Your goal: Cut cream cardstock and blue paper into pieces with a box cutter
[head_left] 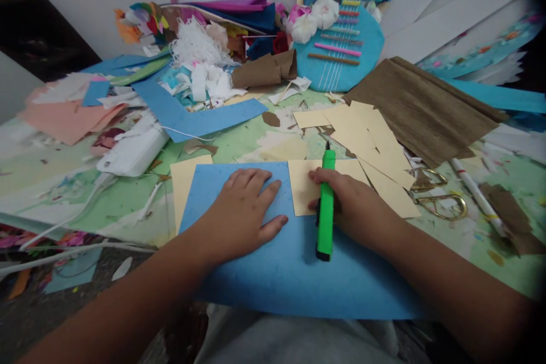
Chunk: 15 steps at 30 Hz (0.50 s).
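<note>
A large blue sheet of card (256, 290) lies in front of me, its near edge reaching over my lap. My left hand (251, 210) rests palm down on it, fingers spread. A green hot glue gun (326, 210) with a dark nozzle is gripped in my right hand (350, 199), the nozzle pointing away from me. Below the gun, a cream card piece (303, 187) overlaps the far edge of the blue sheet. Another cream piece (181, 182) sticks out from under the sheet's left side.
Cream offcuts (371, 142) and gold-handled scissors (443, 205) lie to the right, near brown paper (422, 108) and a white marker-like stick (478, 193). A white power strip (134, 148) with cords is at left. An L-shaped blue strip (179, 119) and a blue paper guitar (341, 62) are behind.
</note>
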### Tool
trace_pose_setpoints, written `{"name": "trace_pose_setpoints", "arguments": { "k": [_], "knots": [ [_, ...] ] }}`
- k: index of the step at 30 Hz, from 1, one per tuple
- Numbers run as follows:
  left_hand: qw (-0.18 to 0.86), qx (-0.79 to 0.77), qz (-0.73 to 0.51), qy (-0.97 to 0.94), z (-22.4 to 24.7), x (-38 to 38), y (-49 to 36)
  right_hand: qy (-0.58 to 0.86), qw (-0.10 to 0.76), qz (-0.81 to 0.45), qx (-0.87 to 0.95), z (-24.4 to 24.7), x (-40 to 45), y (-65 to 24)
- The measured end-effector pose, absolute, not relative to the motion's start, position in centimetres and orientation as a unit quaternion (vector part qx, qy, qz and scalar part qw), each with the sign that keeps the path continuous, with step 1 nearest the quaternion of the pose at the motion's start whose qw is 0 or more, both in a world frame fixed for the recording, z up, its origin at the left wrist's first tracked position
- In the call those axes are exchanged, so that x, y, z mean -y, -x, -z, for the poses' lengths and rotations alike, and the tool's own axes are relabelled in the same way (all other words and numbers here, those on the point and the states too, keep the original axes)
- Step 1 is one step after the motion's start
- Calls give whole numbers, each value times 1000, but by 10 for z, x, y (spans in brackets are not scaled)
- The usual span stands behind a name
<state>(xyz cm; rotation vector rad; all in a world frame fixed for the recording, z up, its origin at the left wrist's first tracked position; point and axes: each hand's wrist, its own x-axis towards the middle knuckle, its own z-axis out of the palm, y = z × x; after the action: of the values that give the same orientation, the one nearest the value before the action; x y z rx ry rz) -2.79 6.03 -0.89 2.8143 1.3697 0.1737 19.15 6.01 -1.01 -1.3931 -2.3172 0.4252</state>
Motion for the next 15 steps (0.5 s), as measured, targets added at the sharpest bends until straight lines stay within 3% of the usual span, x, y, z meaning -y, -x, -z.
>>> {"name": "trace_pose_setpoints", "arguments": {
  "k": [15],
  "knots": [
    [5,-245,-61,-968,0,-53,29,488,192,-135,840,10,-59,-190]
  ]
}}
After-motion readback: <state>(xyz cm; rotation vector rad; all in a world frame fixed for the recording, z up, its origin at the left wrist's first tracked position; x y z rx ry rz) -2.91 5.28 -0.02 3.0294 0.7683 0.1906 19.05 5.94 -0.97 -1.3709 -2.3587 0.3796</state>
